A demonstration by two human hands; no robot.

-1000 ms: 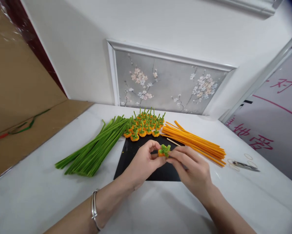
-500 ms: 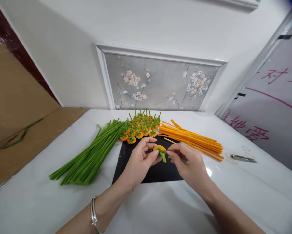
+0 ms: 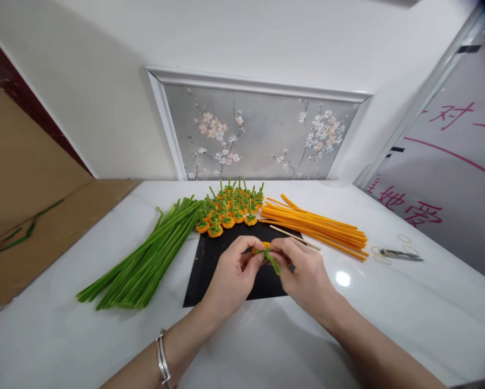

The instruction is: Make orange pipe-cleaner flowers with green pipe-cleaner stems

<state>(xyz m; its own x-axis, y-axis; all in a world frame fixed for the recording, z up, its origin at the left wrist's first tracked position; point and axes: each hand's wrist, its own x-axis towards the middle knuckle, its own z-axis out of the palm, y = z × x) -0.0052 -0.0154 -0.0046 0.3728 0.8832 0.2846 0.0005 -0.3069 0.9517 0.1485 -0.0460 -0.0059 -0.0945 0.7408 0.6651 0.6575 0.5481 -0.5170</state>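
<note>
Two-Handed Grip on Orange-and-Green Piece

The left hand and right hand both pinch the orange-and-green piece between thumb and fingers, above the black mat. Finished pieces of the same colours stand in a cluster at the mat's far edge. Green stems lie left of the mat; orange stems lie to the right. A thin stick extends across the mat's far right corner.
</note>
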